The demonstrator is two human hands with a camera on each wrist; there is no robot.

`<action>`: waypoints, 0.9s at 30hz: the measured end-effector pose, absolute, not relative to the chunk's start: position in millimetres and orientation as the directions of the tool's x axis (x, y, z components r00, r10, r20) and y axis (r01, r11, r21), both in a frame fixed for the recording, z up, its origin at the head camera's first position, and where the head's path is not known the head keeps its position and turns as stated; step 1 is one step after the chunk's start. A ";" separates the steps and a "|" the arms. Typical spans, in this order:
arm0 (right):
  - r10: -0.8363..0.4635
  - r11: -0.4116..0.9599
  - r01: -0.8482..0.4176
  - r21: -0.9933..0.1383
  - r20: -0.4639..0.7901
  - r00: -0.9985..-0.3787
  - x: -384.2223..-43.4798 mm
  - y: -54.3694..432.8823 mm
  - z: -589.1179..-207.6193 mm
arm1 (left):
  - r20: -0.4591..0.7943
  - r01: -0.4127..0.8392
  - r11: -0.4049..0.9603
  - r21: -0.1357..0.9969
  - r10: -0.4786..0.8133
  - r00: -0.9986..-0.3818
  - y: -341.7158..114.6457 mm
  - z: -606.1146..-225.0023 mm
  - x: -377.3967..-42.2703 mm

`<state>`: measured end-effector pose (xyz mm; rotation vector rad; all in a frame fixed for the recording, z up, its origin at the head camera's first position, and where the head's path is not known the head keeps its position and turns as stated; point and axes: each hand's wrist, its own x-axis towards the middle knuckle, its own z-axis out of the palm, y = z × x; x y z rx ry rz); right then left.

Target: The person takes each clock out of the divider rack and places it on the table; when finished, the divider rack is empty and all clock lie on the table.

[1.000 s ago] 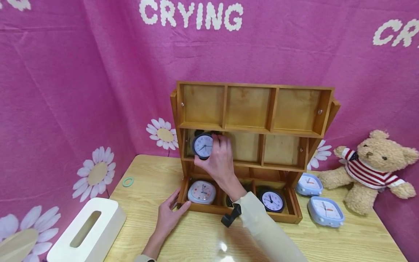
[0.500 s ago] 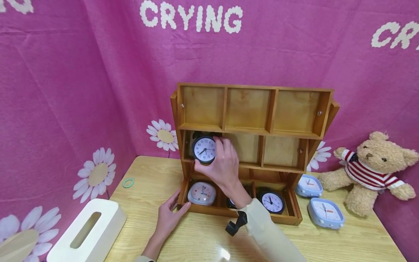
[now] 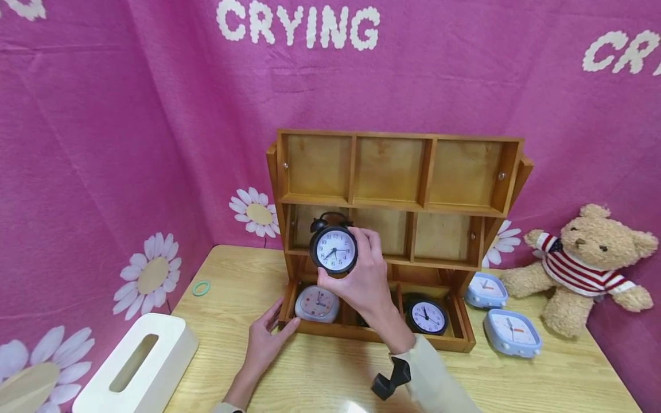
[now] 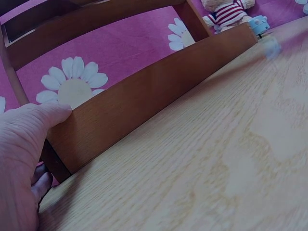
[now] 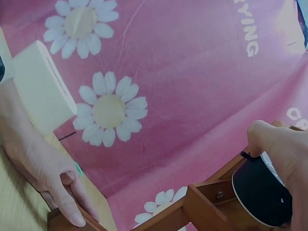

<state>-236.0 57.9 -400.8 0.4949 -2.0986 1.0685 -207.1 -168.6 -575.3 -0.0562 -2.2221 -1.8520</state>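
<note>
In the head view my right hand (image 3: 364,278) pinches a round black twin-bell alarm clock (image 3: 335,250) by its rim, its white dial facing me. It is in front of the middle-left compartment of a three-tier wooden shelf (image 3: 400,207). My left hand (image 3: 265,341) holds the shelf's lower left front corner, thumb on the front board (image 4: 144,91) and fingers at the side. Beside it, a pale blue-white clock (image 3: 317,304) sits in the bottom left compartment. Another black clock (image 3: 427,316) lies in the bottom right one. My right arm mostly hides the bottom middle compartment.
Two light blue clocks (image 3: 486,290) stand on the table right of the shelf, near a teddy bear (image 3: 594,258). A white tissue box (image 3: 139,361) and a small green ring (image 3: 201,288) are at the left. A pink curtain (image 3: 155,115) hangs close behind.
My right hand has drawn the black alarm clock out of the middle-left compartment, toward me and slightly right and down. The clock's bells now show. My left hand has stayed at the corner.
</note>
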 end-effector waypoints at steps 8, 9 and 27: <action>0.021 0.571 -0.610 -0.549 0.753 -0.658 -212.1 80.7 -409.3 | 0.197 0.170 0.198 0.966 -0.126 -0.972 -169.2 -576.5 -207.4; 0.026 0.568 -0.609 -0.553 0.752 -0.659 -209.1 84.2 -410.9 | 0.197 0.170 0.196 0.966 -0.126 -0.972 -169.3 -576.5 -207.6; 0.123 0.640 -0.535 -0.551 0.761 -0.637 -169.5 170.8 -447.1 | 0.200 0.167 0.223 0.960 -0.135 -0.970 -168.2 -577.0 -207.7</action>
